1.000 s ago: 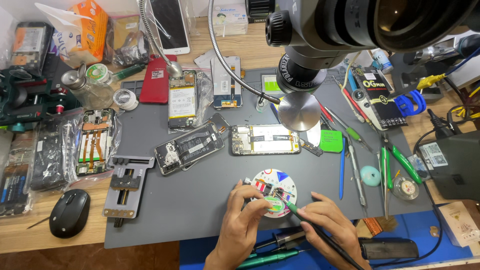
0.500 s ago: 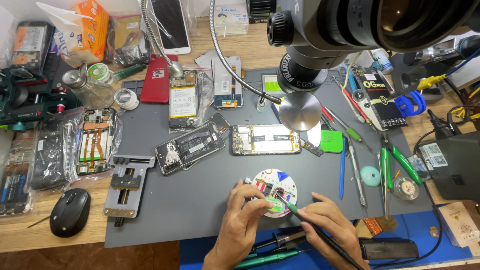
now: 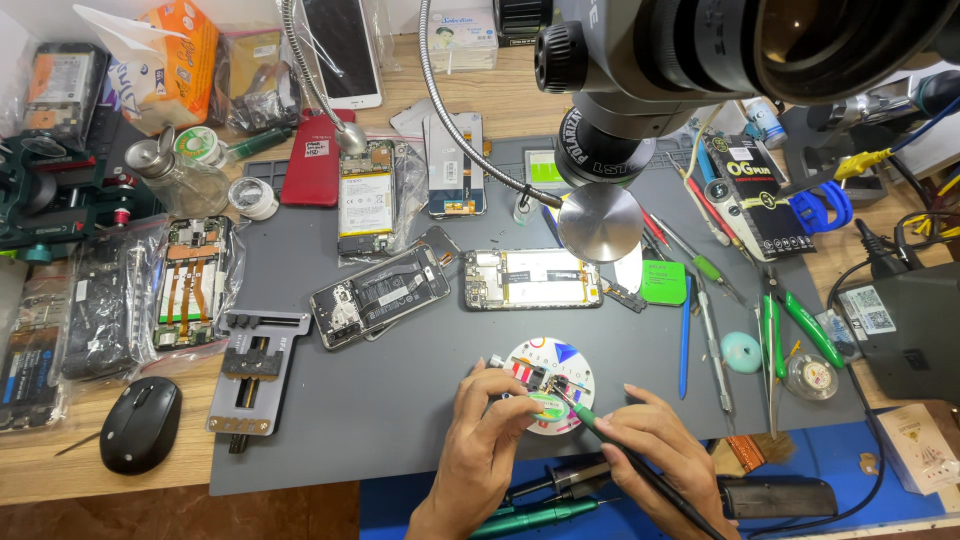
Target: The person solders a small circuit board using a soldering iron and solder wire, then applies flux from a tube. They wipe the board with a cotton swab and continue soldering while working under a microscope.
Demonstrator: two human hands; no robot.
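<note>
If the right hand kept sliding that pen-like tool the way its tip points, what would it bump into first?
Most likely the small part on the round white disc, which the left hand steadies; the right hand aims the tool there. Depth is unclear.

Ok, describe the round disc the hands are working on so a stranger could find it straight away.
Start at the grey mat under the microscope. Near its front edge, below the two opened phones, lies a white disc with coloured markings. It is the only round thing between both hands, with the right hand's green-tipped tool touching it.

Grey mat (image 3: 420,400), black mouse (image 3: 140,425), green tweezers (image 3: 790,325).
</note>
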